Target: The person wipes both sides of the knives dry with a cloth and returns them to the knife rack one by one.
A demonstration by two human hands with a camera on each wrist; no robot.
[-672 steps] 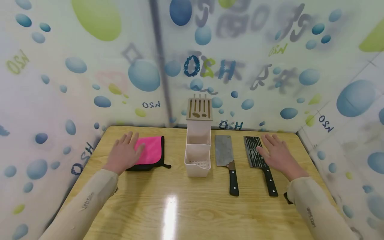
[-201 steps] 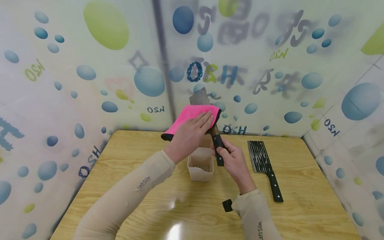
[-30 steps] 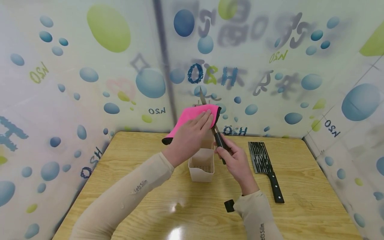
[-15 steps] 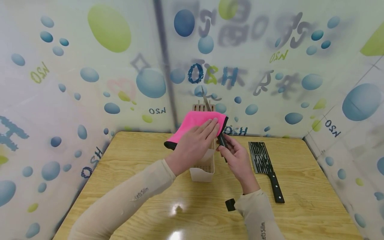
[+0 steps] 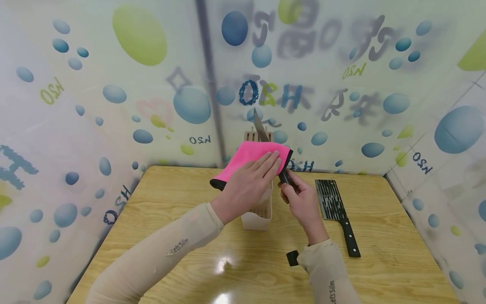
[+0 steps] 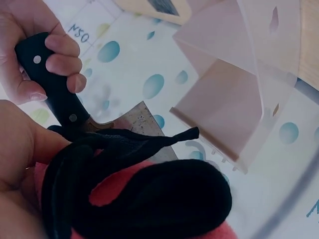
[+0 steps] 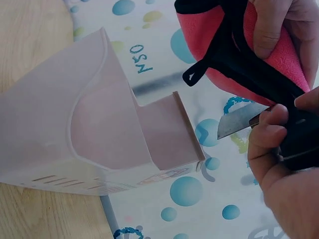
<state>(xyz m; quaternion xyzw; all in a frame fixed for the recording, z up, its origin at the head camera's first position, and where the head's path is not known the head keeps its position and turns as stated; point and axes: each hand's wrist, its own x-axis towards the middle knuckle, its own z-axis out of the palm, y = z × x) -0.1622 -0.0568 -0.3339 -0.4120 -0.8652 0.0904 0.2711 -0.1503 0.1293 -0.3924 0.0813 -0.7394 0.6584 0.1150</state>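
Right grip round the handle, held cleaver slanting away past the holder

Your right grip is closed on the black handle, just right of the holder. Your left grip pinches the pink cloth over the blade. From your right grip, the held cleaver's long axis runs forward and leftward, its far corner showing above the holder's slotted top. The streaked cleaver lies right of the holder on the surface, nearer your right grip.
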